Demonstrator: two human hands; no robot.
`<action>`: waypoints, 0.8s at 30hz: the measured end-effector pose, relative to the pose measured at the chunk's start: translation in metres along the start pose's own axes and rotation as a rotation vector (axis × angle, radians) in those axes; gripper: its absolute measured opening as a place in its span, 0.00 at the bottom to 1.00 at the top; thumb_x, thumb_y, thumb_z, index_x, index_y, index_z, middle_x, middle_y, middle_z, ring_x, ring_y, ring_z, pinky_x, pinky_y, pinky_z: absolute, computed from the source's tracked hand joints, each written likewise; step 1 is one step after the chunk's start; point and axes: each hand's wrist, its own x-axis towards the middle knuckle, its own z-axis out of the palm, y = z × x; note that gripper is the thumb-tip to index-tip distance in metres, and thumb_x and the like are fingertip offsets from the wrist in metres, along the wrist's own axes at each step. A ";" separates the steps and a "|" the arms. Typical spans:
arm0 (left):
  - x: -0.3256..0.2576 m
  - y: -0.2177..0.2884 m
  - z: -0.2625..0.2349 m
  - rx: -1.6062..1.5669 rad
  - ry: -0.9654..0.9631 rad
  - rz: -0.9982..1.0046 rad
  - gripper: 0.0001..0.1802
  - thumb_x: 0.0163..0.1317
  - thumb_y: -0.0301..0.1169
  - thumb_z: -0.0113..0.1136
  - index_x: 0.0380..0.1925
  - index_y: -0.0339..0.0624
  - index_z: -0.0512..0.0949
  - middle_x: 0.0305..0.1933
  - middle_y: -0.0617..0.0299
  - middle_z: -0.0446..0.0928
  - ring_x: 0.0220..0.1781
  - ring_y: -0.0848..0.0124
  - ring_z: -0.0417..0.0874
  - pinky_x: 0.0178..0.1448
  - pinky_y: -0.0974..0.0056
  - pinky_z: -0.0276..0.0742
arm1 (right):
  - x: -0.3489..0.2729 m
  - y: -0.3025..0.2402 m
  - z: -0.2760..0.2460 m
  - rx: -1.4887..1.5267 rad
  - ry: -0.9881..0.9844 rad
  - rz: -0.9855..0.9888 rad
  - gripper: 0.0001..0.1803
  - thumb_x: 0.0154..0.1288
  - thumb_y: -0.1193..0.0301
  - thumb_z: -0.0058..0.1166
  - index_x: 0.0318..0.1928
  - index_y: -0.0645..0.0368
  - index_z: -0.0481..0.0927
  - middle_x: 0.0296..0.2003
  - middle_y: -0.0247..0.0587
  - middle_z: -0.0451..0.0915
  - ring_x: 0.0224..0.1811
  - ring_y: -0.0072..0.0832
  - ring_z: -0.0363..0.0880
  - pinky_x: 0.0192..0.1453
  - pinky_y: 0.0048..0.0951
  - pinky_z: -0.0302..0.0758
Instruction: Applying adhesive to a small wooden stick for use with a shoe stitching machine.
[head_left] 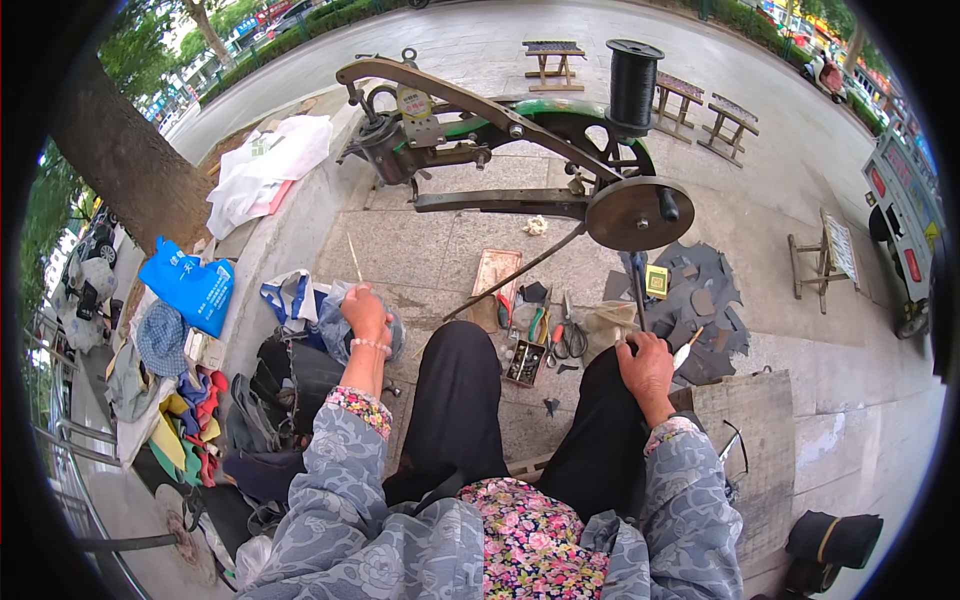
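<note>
My left hand is raised beside my left knee, fingers closed round a thin pale stick that points up and away. My right hand rests on my right knee with its fingers curled in; whatever they hold, if anything, is too small to make out. Ahead stands a hand-cranked shoe-sewing machine with a crank wheel and a large spool of black thread. On the ground between my knees and the machine lie scissors, pliers and a small box of metal bits.
Dark sheet scraps spread at the right, near a wooden board. Folding stools stand beyond the machine. At the left are a blue bag, coloured cloth pieces, dark shoes and a tree trunk.
</note>
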 end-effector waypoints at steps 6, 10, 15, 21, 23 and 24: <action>-0.064 0.019 0.013 -0.250 -0.296 -0.223 0.10 0.64 0.30 0.45 0.44 0.43 0.67 0.18 0.67 0.64 0.12 0.78 0.59 0.11 0.73 0.54 | -0.001 0.000 0.006 -0.009 0.022 -0.038 0.11 0.52 0.64 0.52 0.32 0.56 0.80 0.34 0.41 0.79 0.39 0.44 0.75 0.42 0.44 0.71; -0.094 0.034 0.028 -0.337 -0.366 -0.234 0.08 0.63 0.29 0.46 0.42 0.43 0.67 0.18 0.68 0.63 0.12 0.79 0.58 0.13 0.71 0.54 | -0.005 0.001 0.007 -0.002 0.040 -0.064 0.10 0.52 0.64 0.52 0.32 0.55 0.80 0.33 0.43 0.78 0.38 0.46 0.74 0.42 0.45 0.71; -0.108 0.042 0.036 -0.353 -0.403 -0.216 0.10 0.65 0.29 0.43 0.44 0.39 0.67 0.18 0.68 0.62 0.12 0.80 0.57 0.12 0.72 0.53 | -0.012 0.002 0.004 -0.004 0.064 -0.079 0.09 0.54 0.65 0.51 0.32 0.55 0.80 0.33 0.43 0.78 0.38 0.46 0.75 0.41 0.46 0.71; -0.116 0.047 0.038 -0.337 -0.411 -0.209 0.10 0.66 0.29 0.43 0.45 0.39 0.67 0.18 0.68 0.62 0.12 0.80 0.56 0.13 0.71 0.54 | -0.012 0.003 0.005 -0.022 0.075 -0.104 0.09 0.54 0.65 0.51 0.32 0.55 0.80 0.34 0.42 0.78 0.39 0.45 0.75 0.42 0.45 0.71; -0.114 0.047 0.037 -0.410 -0.394 -0.239 0.10 0.66 0.29 0.43 0.45 0.39 0.67 0.18 0.68 0.62 0.12 0.80 0.56 0.14 0.71 0.54 | -0.012 0.003 0.005 -0.020 0.076 -0.106 0.09 0.54 0.65 0.51 0.32 0.55 0.79 0.34 0.42 0.78 0.39 0.45 0.75 0.42 0.46 0.71; -0.112 0.046 0.036 -0.481 -0.379 -0.266 0.10 0.66 0.29 0.42 0.45 0.39 0.67 0.18 0.68 0.62 0.13 0.80 0.56 0.14 0.71 0.55 | -0.012 0.002 0.005 -0.016 0.079 -0.107 0.09 0.54 0.65 0.51 0.32 0.55 0.79 0.34 0.42 0.78 0.39 0.45 0.75 0.42 0.46 0.71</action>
